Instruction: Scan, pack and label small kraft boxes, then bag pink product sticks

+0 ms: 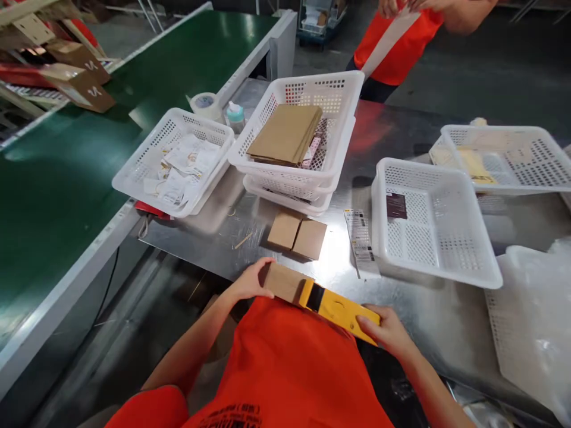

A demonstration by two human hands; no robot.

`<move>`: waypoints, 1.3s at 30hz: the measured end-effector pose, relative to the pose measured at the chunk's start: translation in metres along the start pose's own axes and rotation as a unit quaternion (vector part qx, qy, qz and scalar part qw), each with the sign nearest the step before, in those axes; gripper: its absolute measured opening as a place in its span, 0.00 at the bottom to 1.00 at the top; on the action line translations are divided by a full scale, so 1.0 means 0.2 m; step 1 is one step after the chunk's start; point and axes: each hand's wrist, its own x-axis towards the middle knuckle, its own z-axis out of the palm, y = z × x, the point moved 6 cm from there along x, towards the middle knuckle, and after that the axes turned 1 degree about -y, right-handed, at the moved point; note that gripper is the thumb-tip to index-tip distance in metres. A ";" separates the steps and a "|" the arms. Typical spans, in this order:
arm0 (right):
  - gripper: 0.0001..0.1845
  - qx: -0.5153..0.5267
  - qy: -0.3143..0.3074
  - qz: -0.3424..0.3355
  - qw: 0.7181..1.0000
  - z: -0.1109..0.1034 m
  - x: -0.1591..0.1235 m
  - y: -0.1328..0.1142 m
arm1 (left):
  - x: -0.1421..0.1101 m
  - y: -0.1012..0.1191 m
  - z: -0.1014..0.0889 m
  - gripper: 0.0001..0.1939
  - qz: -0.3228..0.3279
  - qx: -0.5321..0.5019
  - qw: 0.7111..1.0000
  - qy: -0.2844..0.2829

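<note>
Left hand (pixel 248 282) pinches brown cardboard box (pixel 286 283), right hand (pixel 387 328) grips oblong yellow tool (pixel 341 311) — seemingly mid-step, two brown cartons (pixel 309 239) beyond left hand.

Yellow tool (pixel 339 310), brown box (pixel 285 282)

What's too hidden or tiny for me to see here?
In the head view:
Held cardboard box: inside hidden by its walls.
Printed sheet: words too small to read.
White basket: floor partly covered by the brown kraft stack.
Co-worker: head cut off by the top edge.

Bright glare on metal tabletop (pixel 335 249)
</note>
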 end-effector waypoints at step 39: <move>0.28 -0.302 0.040 0.055 0.951 0.24 0.36 -0.31 | 0.13 0.31 0.22 0.31 0.070 0.520 0.847 -0.082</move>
